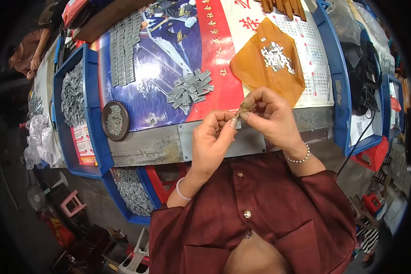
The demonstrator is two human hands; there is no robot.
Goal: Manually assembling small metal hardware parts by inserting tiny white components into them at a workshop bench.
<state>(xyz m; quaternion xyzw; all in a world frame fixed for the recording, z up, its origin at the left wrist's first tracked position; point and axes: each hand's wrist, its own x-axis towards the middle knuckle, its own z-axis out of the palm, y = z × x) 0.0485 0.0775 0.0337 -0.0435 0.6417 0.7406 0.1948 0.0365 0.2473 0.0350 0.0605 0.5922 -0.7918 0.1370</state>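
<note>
Over the near edge of the workbench, my left hand (213, 139) and my right hand (273, 119) meet, fingertips pinched together. A tiny light-coloured piece shows between them, too small to name. Beneath is a flat grey metal plate (192, 142) on the bench edge. Beyond my left hand lies a loose heap of small grey rectangular parts (189, 90). Similar grey parts (123, 52) stand in tight rows farther left. Past my right hand, an amber sheet (253, 61) carries a scatter of small white pieces (277, 58).
A round dark dish (115, 121) of tiny metal bits sits at left. Blue bins (93, 82) with grey parts flank the bench and hang below it. On the right, a blue bin (335, 91) holds black cables. A person (29, 50) is at far left.
</note>
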